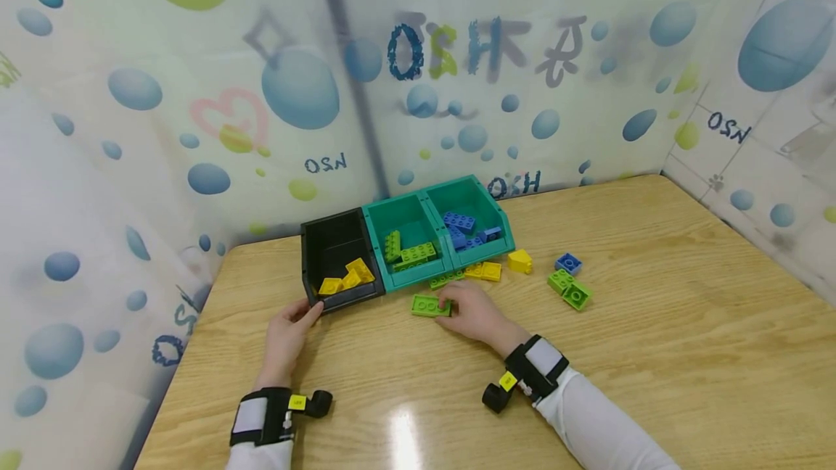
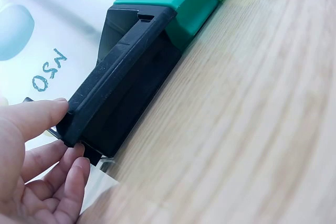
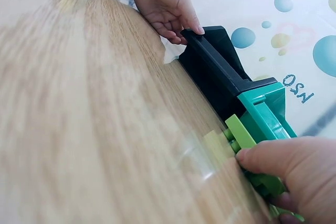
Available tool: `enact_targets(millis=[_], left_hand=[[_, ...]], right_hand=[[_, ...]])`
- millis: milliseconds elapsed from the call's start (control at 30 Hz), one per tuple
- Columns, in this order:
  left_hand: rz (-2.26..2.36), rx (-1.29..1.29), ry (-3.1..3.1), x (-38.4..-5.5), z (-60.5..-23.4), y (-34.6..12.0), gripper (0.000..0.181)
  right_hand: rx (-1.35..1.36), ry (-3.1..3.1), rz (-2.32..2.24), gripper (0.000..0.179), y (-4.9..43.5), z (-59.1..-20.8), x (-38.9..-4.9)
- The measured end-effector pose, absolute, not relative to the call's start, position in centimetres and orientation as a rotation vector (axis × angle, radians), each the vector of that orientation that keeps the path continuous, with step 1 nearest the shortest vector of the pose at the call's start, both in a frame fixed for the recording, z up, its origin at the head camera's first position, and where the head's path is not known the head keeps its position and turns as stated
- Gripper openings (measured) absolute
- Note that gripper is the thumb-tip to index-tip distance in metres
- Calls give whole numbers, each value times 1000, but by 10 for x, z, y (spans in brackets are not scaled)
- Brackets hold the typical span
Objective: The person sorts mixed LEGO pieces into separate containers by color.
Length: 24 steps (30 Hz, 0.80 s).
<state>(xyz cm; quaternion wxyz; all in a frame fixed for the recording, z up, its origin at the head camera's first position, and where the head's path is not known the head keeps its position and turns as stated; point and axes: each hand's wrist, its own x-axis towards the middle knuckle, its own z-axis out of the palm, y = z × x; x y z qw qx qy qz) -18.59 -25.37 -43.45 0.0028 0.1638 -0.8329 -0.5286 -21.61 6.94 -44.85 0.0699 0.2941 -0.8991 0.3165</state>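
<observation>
My left hand grips the near left corner of a black bin, thumb on top of the rim and fingers curled below it. Several yellow bricks lie inside that bin. In front of the teal bins my right hand pinches a light green brick by its right end. The brick's hollow underside faces up in the head view, its studs toward the table in the right wrist view. Another green brick and yellow bricks lie along the front of the teal bins.
Joined to the black bin are a teal bin with green bricks and a second teal bin with blue bricks. Right of them on the wooden table lie a yellow piece, a blue brick and green bricks. A printed curtain stands behind.
</observation>
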Motion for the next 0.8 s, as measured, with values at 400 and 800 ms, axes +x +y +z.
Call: enact_targets(millis=[400,800], left_hand=[[-1636,502,-2621,-188,-435,-253,57],[-1649,519,-2621,-186,-432,-253,58]], right_hand=[[811,-2667,1360,8,70,-450,-214],[606,-2577,1537,21,53,-423,-230]])
